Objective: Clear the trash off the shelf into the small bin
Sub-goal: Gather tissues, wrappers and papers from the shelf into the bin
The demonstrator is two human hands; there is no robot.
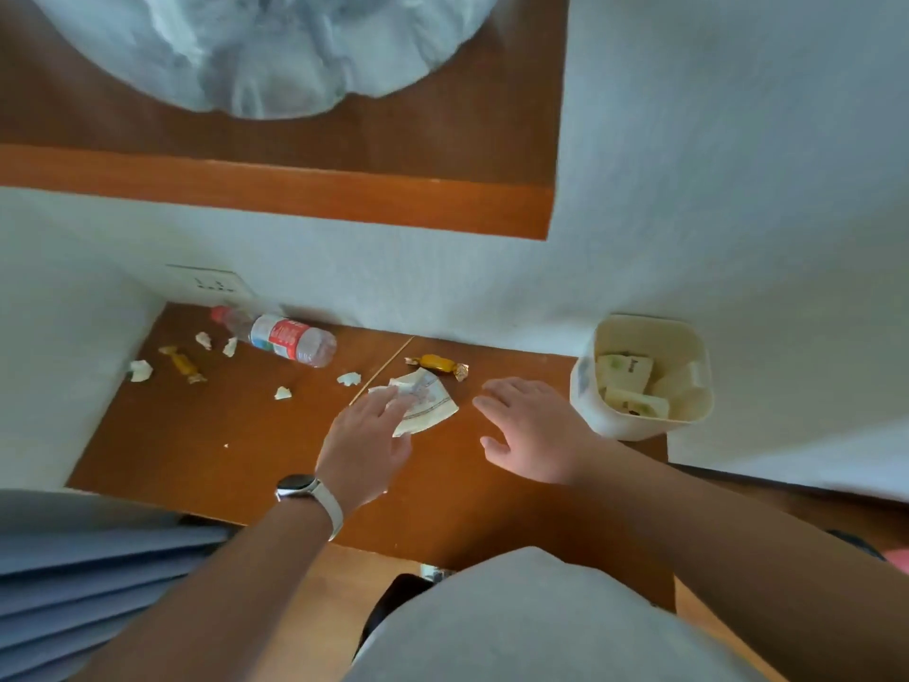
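Shelf [221, 450] of brown wood, white wall [393, 278], bottle [280, 337], bin [590, 411], left fingers [388, 398] touching paper [433, 401], right fingers [497, 406] spread

A single wide-angle view from the person's head looks steeply down and forward at the brown shelf [196, 450], close enough that both forearms fill the lower frame. The left hand [366, 435] and right hand [531, 430] sit near the centre. The small bin [583, 396] stands just right of the right hand, and the white wall [442, 287] rises beyond the fingertips.
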